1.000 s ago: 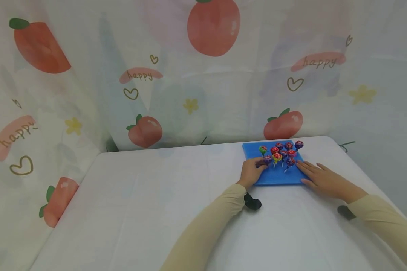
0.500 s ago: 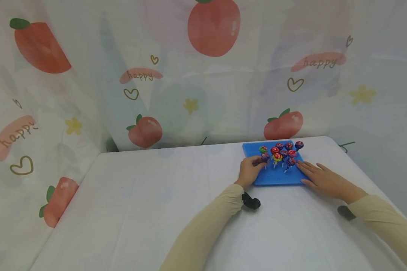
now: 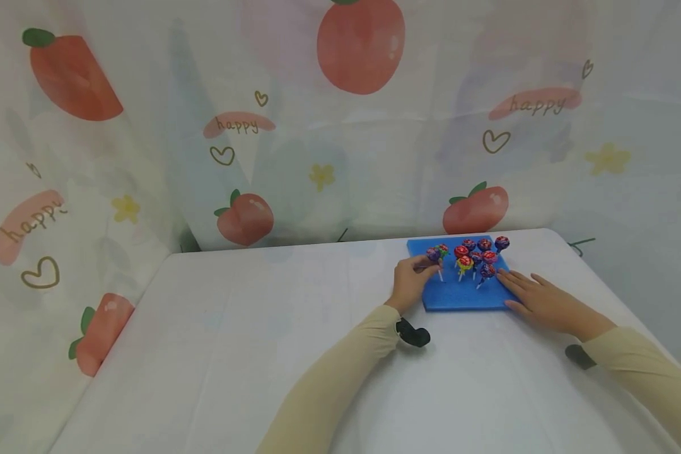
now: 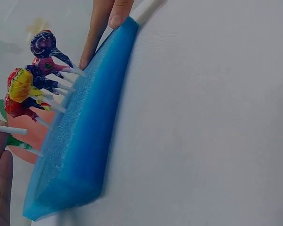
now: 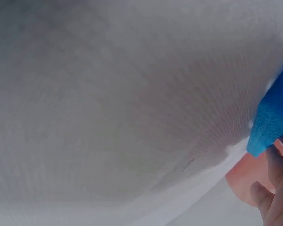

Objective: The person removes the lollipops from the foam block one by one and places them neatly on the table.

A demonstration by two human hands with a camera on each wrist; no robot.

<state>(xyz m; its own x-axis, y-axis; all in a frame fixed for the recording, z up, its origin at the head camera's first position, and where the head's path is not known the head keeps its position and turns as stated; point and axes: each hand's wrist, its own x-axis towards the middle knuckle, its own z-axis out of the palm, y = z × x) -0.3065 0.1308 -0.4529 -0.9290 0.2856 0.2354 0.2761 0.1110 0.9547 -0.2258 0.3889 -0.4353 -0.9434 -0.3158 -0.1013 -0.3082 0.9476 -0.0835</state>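
My left hand (image 3: 408, 282) pinches a purple-wrapped lollipop (image 3: 433, 255) above the left part of a blue foam block (image 3: 465, 297). Its white stick (image 4: 12, 130) has its tip apart from the foam in the left wrist view. Beside it a green-wrapped lollipop (image 4: 23, 144) stands in the block. Several more lollipops in red, purple, pink and yellow (image 4: 20, 85) wrappers stick up from the foam, partly overlapping. At the right edge of the block rests my right hand (image 3: 539, 301), fingers straight and touching it.
The foam block lies at the far right of a white-covered table (image 3: 250, 353). Behind it hangs a printed curtain (image 3: 374, 157) with fruit and "happy" lettering. A dark strap piece (image 3: 413, 333) shows under the left wrist.
My left hand has moved up and left with the purple lollipop, whose stick has come out of the foam. The right hand stays in place.
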